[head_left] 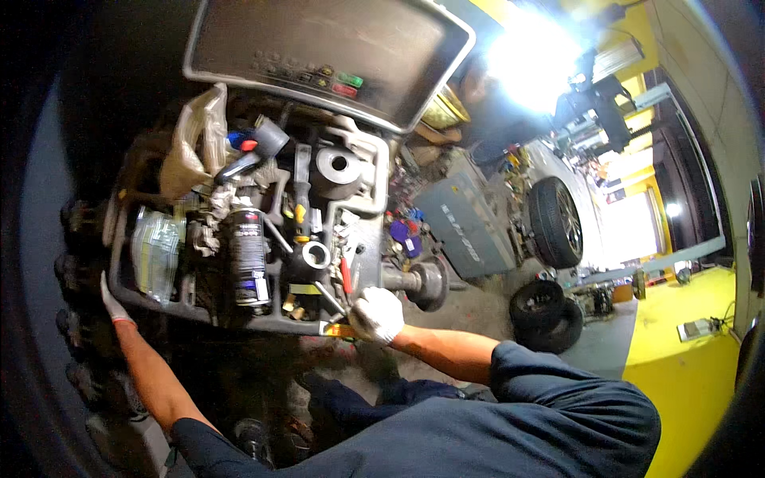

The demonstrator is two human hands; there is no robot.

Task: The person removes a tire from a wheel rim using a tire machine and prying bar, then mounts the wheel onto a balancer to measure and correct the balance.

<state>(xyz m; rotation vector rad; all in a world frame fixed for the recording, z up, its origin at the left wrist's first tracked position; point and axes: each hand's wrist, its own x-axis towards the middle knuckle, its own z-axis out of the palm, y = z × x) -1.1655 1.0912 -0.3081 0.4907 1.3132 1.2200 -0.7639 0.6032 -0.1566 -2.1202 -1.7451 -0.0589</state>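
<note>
A dark tool cart point(239, 322) stands in front of me, its top tray crowded. My left hand point(114, 303), in a white glove, rests along the cart's left side with its fingers stretched out. At the near right corner my right hand point(378, 314), also gloved, is closed; its fingertips and anything inside them are hidden. Close to it lie a red-handled tool point(346, 276) and a white ring point(316, 254). Further left stands a dark spray can point(249, 263), beside a clear plastic bag point(157, 248). A grey roll point(347, 180) sits at the tray's far right.
Behind the tray rises a dark panel point(327, 40) with a pale rim. To the right are a grey case point(466, 227), loose tyres point(550, 328) and a car wheel point(556, 221). A bright lamp point(532, 62) glares at the upper right. A brown bag point(191, 151) stands at the tray's far left.
</note>
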